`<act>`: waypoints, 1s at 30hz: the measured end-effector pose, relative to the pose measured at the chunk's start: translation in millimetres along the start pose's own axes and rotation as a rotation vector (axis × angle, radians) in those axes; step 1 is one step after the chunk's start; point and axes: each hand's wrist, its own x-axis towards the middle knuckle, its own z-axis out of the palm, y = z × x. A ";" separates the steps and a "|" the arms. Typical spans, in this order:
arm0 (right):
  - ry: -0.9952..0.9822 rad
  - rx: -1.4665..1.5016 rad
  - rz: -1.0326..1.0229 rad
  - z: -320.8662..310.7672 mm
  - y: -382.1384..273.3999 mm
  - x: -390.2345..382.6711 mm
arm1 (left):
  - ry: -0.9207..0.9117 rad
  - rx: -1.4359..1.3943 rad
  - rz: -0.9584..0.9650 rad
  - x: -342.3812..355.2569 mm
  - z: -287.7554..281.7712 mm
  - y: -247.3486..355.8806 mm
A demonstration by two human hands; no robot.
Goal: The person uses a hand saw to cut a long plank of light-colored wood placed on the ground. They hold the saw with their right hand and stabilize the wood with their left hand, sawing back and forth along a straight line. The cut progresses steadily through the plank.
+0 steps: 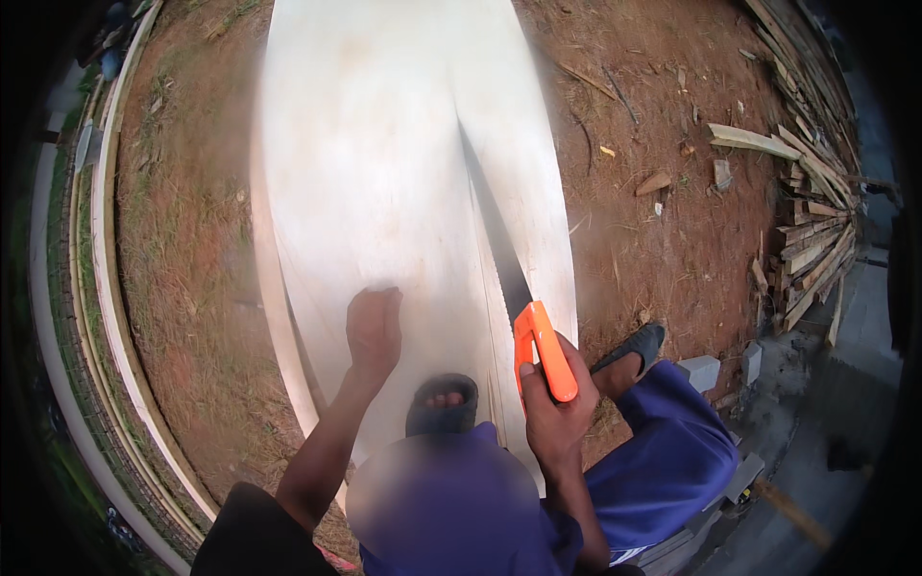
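My right hand (559, 403) grips the orange handle of a handsaw (497, 235). The saw's long dark blade points away from me, along a narrow slit in a large pale plywood sheet (370, 144). Its toothed edge faces left, and the far tip meets the slit. My left hand (375, 331) is closed in a loose fist over the sheet, left of the saw, with nothing visible in it; I cannot tell whether it touches the wood. My left foot in a dark sandal (442, 405) stands on the sheet beside the slit.
Reddish soil with wood scraps (653, 182) borders the sheet. My right sandal (634, 348) is on the ground at right. A pile of split boards (816, 240) lies farther right, with grey blocks (701, 372) nearer. Long timber rails (110, 259) run along the left.
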 end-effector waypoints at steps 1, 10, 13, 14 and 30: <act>-0.008 -0.006 0.026 -5.8 -5.7 -0.6 | 0.012 -0.038 -0.017 -9.7 0.0 8.1; -0.027 0.158 0.202 -32.7 -36.5 -45.0 | 0.059 -0.088 0.012 -3.0 1.3 27.0; -0.018 0.171 0.263 -35.3 -41.1 -57.2 | -0.047 -0.169 -0.148 -7.4 2.6 24.6; -0.033 0.142 0.234 -36.8 -40.7 -60.1 | -0.087 -0.203 -0.220 -8.8 3.3 24.3; -0.055 -0.085 0.207 -41.9 -45.8 -71.8 | -0.390 0.372 0.131 96.7 25.2 36.6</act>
